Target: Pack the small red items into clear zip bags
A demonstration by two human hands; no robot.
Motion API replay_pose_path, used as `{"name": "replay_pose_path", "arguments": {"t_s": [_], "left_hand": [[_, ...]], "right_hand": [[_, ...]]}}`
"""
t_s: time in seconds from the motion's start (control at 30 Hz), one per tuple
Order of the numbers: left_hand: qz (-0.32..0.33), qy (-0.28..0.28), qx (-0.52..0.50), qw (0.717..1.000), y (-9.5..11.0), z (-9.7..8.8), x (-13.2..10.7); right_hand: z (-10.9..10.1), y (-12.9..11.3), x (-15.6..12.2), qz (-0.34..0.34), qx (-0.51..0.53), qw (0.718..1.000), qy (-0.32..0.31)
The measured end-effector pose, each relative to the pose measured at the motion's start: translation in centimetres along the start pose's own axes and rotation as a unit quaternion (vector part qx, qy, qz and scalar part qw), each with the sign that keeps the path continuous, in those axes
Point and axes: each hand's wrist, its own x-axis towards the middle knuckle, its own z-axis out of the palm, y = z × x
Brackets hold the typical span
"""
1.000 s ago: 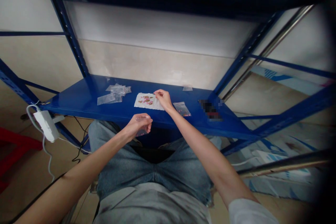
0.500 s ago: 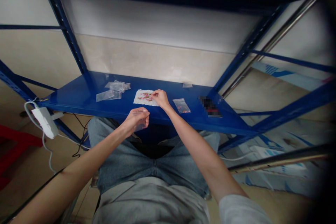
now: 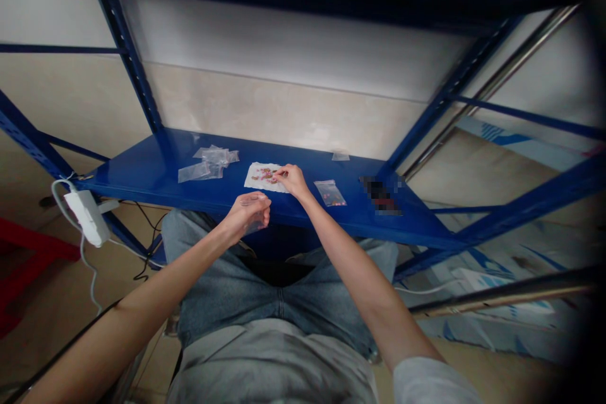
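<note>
My right hand (image 3: 292, 180) is pinched at the right part of a white paper sheet (image 3: 260, 177) that lies on the blue steel shelf (image 3: 142, 167). Small pink and red bits are scattered on the sheet. Nothing shows between my right fingertips at this size. Just in front of the shelf edge, my left hand (image 3: 246, 214) curls around a small clear plastic bag (image 3: 255, 226), most of it hidden by my fingers.
Loose clear plastic bags (image 3: 207, 164) lie left of the sheet. To its right are a small bag of pink bits (image 3: 330, 192), a clear scrap (image 3: 339, 156) and a pixelated object (image 3: 381, 196). A white power adapter (image 3: 86, 218) hangs at the shelf's left end.
My right fingertips have moved from the sheet's upper right onto its middle. My left hand has shifted slightly, with the bag still in it.
</note>
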Motion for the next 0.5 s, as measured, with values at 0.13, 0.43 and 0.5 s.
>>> {"name": "replay_pose_path", "arguments": {"t_s": [0.13, 0.43, 0.5], "left_hand": [[-0.004, 0.002, 0.0, 1.0, -0.01, 0.0, -0.01], [-0.008, -0.003, 0.003, 1.0, -0.11, -0.07, -0.01], [-0.01, -0.002, 0.004, 1.0, -0.12, -0.06, -0.01]], "right_hand": [[0.01, -0.06, -0.02, -0.001, -0.01, 1.0, -0.003], [0.04, 0.17, 0.11, -0.008, -0.022, 1.0, -0.011], [-0.03, 0.1, 0.1, -0.007, -0.024, 1.0, -0.01]]}}
